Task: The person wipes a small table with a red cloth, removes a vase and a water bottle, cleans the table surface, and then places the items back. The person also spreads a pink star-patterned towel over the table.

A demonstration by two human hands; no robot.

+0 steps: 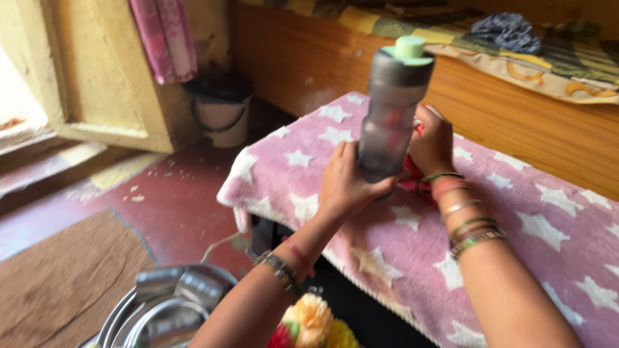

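A tall grey translucent bottle [392,109] with a pale green cap stands upright above a pink blanket with white stars [535,232]. My left hand [346,183] grips the bottle's base from below and the left. My right hand [432,142] is behind the bottle on its right side, pressing a red cloth [412,180] against it. Several bangles circle my right wrist, and a band sits on my left wrist.
A wooden bed frame [516,109] with patterned bedding runs along the back. A dark-lidded white bucket [222,109] stands by the yellow wall. Steel vessels [167,303] and yellow-orange flowers [313,322] lie near the bottom. A brown mat [58,283] covers the red floor at left.
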